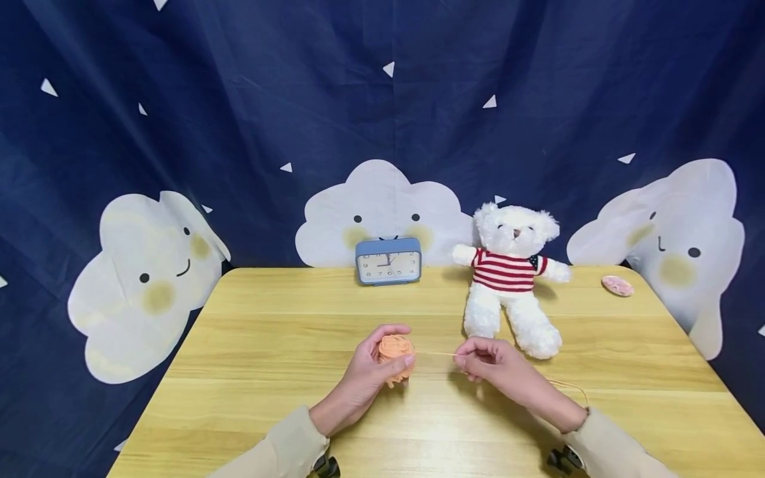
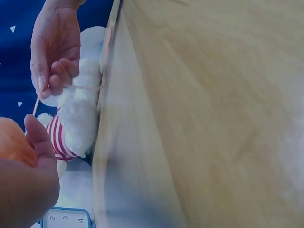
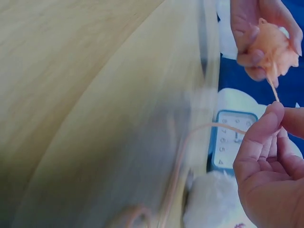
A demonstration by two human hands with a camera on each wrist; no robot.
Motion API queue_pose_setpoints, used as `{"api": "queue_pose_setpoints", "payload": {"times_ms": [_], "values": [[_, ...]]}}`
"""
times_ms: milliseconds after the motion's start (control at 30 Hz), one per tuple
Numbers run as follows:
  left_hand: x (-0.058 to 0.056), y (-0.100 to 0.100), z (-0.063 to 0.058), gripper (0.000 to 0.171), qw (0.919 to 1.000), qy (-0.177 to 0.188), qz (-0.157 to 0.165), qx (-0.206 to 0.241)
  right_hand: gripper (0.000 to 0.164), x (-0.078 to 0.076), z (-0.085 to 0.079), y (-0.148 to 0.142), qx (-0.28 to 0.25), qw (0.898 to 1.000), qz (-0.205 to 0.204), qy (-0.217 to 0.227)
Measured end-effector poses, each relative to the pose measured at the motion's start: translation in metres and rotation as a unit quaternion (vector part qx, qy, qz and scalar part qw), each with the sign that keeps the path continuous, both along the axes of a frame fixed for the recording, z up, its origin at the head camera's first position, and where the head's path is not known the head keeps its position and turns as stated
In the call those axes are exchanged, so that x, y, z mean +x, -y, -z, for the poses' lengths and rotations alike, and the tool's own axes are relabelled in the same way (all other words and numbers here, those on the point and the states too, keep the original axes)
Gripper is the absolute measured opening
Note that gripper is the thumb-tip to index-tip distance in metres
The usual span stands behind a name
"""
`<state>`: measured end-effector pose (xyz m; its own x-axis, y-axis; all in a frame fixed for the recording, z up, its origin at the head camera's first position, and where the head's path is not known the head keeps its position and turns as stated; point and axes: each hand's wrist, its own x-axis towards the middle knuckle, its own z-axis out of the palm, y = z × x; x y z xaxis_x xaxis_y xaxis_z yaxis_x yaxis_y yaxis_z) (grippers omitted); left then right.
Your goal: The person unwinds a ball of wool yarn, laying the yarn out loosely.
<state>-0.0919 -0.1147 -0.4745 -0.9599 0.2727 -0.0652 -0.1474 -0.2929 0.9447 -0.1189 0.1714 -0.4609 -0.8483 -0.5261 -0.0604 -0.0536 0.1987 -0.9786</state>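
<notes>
A ball of orange yarn (image 1: 396, 352) sits in my left hand (image 1: 364, 368), with the fingers behind it and the thumb across its front. From the ball a thin strand of yarn (image 1: 435, 353) runs taut to my right hand (image 1: 502, 368), which pinches it between thumb and fingertips. In the right wrist view the yarn ball (image 3: 273, 47) is gripped by the other hand, and a loose tail of yarn (image 3: 183, 147) hangs from the pinching hand down to the table. Part of that tail shows beside the right wrist in the head view.
A white teddy bear (image 1: 508, 282) in a red striped sweater sits behind the right hand. A blue alarm clock (image 1: 388, 261) stands at the back edge of the wooden table (image 1: 269, 332). A small pink oval object (image 1: 617, 285) lies at the far right. Behind hangs a dark blue curtain (image 1: 269, 86).
</notes>
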Motion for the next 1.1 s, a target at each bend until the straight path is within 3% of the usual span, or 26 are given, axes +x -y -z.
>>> {"api": "queue_pose_setpoints", "payload": {"times_ms": [267,433,600,800,1100], "values": [[0.001,0.004,0.003,0.054,0.9996,0.002,0.005,0.027,0.024,0.006,-0.007,-0.027,-0.015,0.998,0.041,-0.038],[0.002,0.008,0.005,0.054,0.998,0.019,0.019,0.058,0.023,0.01,-0.011,-0.044,-0.017,0.996,0.086,-0.028],[0.002,0.012,0.006,0.052,0.9983,0.019,0.022,0.051,0.021,0.011,-0.008,-0.06,-0.015,0.994,0.101,-0.032],[0.002,0.015,0.006,0.05,0.9993,0.015,0.007,0.033,0.021,0.012,-0.004,-0.079,-0.011,0.993,0.114,-0.041],[0.0,0.022,0.009,0.048,0.9991,0.02,-0.031,0.022,0.02,0.018,-0.002,-0.106,0.003,0.984,0.175,-0.029]]}}
